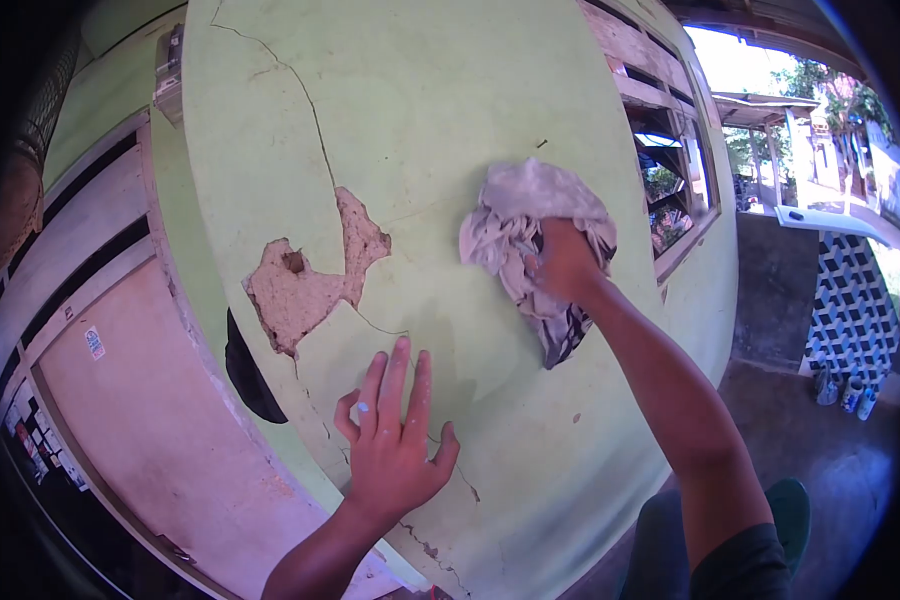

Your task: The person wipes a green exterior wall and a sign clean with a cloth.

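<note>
My right hand (pixel 568 262) grips a crumpled, greyish-white cloth (pixel 540 190) with darker patches and presses it on the pale green wall (pixel 430 110). The cloth's lower end hangs down in a point below my fingers. Lower and to the left, my left hand (pixel 395 440) is held up before the wall, fingers apart and nothing in it. Whitish specks show on its fingers. Just above it the wall has a broken patch (pixel 300 290) of bare, pinkish plaster with a small hole. Thin cracks run up and down from that patch.
A small nail (pixel 542 143) sticks out of the wall above the cloth. To the right is a slatted window (pixel 670 150). A pinkish door (pixel 120 390) stands at the left. Several bottles (pixel 852 392) stand on the floor at right, by a patterned panel (pixel 850 300).
</note>
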`<state>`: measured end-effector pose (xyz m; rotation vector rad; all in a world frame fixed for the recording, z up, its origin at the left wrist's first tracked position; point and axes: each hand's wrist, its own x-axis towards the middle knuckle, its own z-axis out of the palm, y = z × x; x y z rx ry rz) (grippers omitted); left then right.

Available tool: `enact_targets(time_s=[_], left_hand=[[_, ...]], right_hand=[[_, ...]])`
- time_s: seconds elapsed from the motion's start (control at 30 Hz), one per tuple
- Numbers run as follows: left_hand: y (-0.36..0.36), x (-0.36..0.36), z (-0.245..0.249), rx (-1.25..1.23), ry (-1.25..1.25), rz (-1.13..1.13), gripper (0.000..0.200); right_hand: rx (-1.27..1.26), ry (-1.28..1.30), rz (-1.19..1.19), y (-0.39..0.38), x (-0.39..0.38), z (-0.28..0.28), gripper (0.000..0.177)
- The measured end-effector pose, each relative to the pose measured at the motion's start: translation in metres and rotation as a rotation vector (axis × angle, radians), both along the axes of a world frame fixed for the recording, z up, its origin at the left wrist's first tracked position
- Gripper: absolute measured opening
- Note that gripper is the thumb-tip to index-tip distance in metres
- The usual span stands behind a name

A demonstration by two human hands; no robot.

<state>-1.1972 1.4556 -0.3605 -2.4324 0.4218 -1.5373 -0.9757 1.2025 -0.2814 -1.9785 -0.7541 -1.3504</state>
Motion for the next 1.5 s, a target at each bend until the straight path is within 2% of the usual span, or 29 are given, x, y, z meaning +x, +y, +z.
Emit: enact_targets(time_s=[0.03, 0.07, 0.13, 0.17, 0.23, 0.3, 0.33, 0.4, 0.43, 0.47, 0.53, 0.6, 0.63, 0.67, 0.73, 0.77, 0.8, 0.87, 0.9, 1.03, 1.1, 1.17, 1.2, 1.23, 1.27, 1.3, 1.33, 1.4, 1.5], left_hand=[[-0.005, 0.004, 0.011, 0.128, 0.075, -0.063, 0.084], [-0.01, 0.01, 0.023, 0.123, 0.076, -0.056, 0.084], [-0.022, 0.023, 0.051, 0.28, 0.069, -0.11, 0.083], [-0.028, 0.03, 0.065, 0.319, 0.051, -0.107, 0.08], [-0.035, 0.042, 0.082, 0.325, 0.072, -0.136, 0.08], [-0.041, 0.053, 0.092, 0.363, 0.111, -0.197, 0.084], [-0.042, 0.063, 0.094, 0.352, 0.101, -0.183, 0.084], [-0.045, 0.083, 0.097, 0.529, 0.054, -0.19, 0.092], [-0.052, 0.091, 0.098, 0.529, 0.02, -0.179, 0.099], [-0.061, 0.098, 0.099, 0.526, 0.021, -0.172, 0.099], [-0.083, 0.108, 0.105, 0.411, -0.019, -0.21, 0.102], [-0.097, 0.114, 0.11, 0.349, -0.045, -0.241, 0.107], [-0.096, 0.125, 0.117, 0.419, -0.019, -0.205, 0.103], [-0.096, 0.132, 0.123, 0.492, 0.013, -0.172, 0.1], [-0.09, 0.133, 0.135, 0.503, 0.037, -0.18, 0.095], [-0.087, 0.134, 0.142, 0.52, 0.054, -0.192, 0.09], [-0.088, 0.132, 0.15, 0.527, 0.041, -0.189, 0.09], [-0.091, 0.117, 0.167, 0.497, -0.089, -0.095, 0.066], [-0.09, 0.11, 0.178, 0.455, -0.151, -0.052, 0.068], [-0.068, 0.083, 0.244, 0.28, -0.468, 0.178, 0.072], [-0.066, 0.082, 0.272, 0.248, -0.561, 0.254, 0.074], [-0.068, 0.084, 0.286, 0.232, -0.889, 0.398, 0.079], [-0.071, 0.087, 0.284, 0.234, -0.898, 0.405, 0.079], [-0.078, 0.097, 0.278, 0.306, -0.86, 0.375, 0.078], [-0.083, 0.106, 0.271, 0.378, -0.821, 0.346, 0.078], [-0.084, 0.118, 0.258, 0.399, -0.597, 0.27, 0.076], [-0.092, 0.124, 0.242, 0.415, -0.372, 0.194, 0.074], [-0.123, 0.123, 0.209, 0.406, -0.17, 0.205, 0.077], [-0.144, 0.139, 0.185, 0.382, -0.2, 0.225, 0.083]], right_hand=[[0.107, -0.156, 0.015, -0.003, 0.012, 0.012, 0.067], [0.103, -0.155, 0.023, -0.002, 0.014, 0.023, 0.067], [0.343, 0.055, 0.051, 0.005, 0.014, 0.046, 0.064], [0.295, 0.036, 0.06, 0.01, 0.003, 0.043, 0.065], [-0.006, -0.005, 0.116, 0.008, -0.009, 0.023, 0.074], [-0.327, -0.142, 0.308, -0.001, -0.018, -0.007, 0.073], [-0.617, 0.293, 0.155, -0.007, -0.035, -0.008, 0.069], [-0.375, -0.19, 0.367, -0.016, -0.024, -0.028, 0.062], [-0.372, -0.188, 0.376, -0.024, -0.019, -0.025, 0.062], [-0.414, 0.076, 0.43, -0.036, -0.014, -0.014, 0.062], [-0.47, 0.334, 0.483, -0.051, -0.015, 0.008, 0.062], [-0.498, 0.472, 0.733, -0.06, -0.015, 0.022, 0.063], [-0.441, 0.521, 0.849, -0.071, -0.018, 0.02, 0.064], [-0.443, 0.516, 0.855, -0.081, -0.018, 0.025, 0.064], [-0.491, 0.62, 1.095, -0.102, -0.016, 0.029, 0.06], [-0.307, 0.687, 1.212, -0.115, -0.006, 0.024, 0.057], [-0.31, 0.672, 1.21, -0.129, 0.005, 0.027, 0.057], [-0.209, 0.431, 0.846, -0.147, 0.023, 0.035, 0.052], [-0.208, 0.29, 0.605, -0.15, 0.021, 0.04, 0.046], [-0.025, 0.222, 0.503, -0.133, 0.037, 0.068, 0.036], [0.05, 0.061, 0.533, -0.114, 0.043, 0.087, 0.032], [0.007, -0.043, 0.521, -0.095, 0.062, 0.095, 0.032], [-0.037, -0.149, 0.501, -0.088, 0.07, 0.098, 0.031], [-0.041, -0.16, 0.507, -0.083, 0.075, 0.096, 0.031], [-0.042, -0.125, 0.552, -0.079, 0.078, 0.088, 0.039], [-0.04, -0.091, 0.596, -0.077, 0.081, 0.081, 0.046], [-0.04, -0.104, 0.603, -0.081, 0.081, 0.077, 0.046], [-0.171, -0.426, 0.216, -0.097, 0.085, 0.062, 0.059], [-0.158, -0.311, 0.145, -0.129, 0.115, 0.028, 0.065]])
